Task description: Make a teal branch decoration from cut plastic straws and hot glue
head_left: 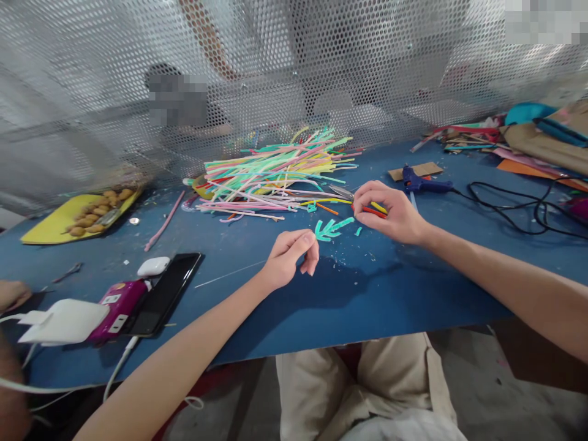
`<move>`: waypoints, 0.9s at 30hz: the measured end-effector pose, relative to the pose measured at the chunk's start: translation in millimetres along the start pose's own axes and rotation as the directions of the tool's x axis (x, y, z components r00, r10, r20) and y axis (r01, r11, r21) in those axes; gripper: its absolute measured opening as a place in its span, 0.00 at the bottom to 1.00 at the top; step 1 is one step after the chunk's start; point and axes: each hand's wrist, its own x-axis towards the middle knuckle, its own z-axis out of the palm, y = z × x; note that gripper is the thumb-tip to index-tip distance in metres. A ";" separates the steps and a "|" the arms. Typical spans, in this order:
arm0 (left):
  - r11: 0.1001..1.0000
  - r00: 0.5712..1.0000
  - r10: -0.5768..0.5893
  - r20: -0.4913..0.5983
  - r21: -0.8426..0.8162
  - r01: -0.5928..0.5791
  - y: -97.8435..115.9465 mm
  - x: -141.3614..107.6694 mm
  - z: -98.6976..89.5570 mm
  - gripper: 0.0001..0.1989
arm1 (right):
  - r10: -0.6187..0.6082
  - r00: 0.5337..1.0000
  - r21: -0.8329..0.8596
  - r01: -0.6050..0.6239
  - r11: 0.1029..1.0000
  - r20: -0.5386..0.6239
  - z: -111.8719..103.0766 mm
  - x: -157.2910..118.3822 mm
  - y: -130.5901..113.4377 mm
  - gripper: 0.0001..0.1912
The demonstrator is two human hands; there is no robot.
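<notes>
A teal pipe-cleaner sprig (331,229), with short side pieces slanting off a central stem, is stretched between my hands. My left hand (294,254) pinches its left tip between thumb and forefinger. The stem's right end is at the fingertips of my right hand (386,211), which are closed on it. Behind the right fingers lies a cutting tool with red and yellow handles (375,212); its metal jaws point up and left, and the hand partly hides it. A small teal offcut (358,231) rests on the table below the stem.
A pile of pastel pipe cleaners (275,168) lies against the perforated metal screen (367,73). To the right is a blue glue gun (427,182) with a looping black cable. A phone (168,294), purple power strip (117,309) and white charger (68,320) occupy the left. Another person's hand (13,295) shows at the left edge.
</notes>
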 end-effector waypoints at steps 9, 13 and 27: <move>0.998 0.998 -0.065 -0.023 0.006 0.065 -6.9 4.7 1.7 0.23 | 0.210 0.973 0.323 -0.231 0.918 0.097 32.6 -8.9 -9.6 0.12; 0.991 0.995 -0.103 0.011 0.088 0.102 -5.3 6.4 4.9 0.25 | 0.379 0.923 0.451 -0.366 0.814 0.066 44.7 -10.8 -16.3 0.13; 0.852 0.655 0.452 -0.606 0.510 -0.117 -16.0 20.8 -31.3 0.23 | 0.557 0.820 0.473 -0.442 0.762 -0.132 11.1 3.8 23.6 0.12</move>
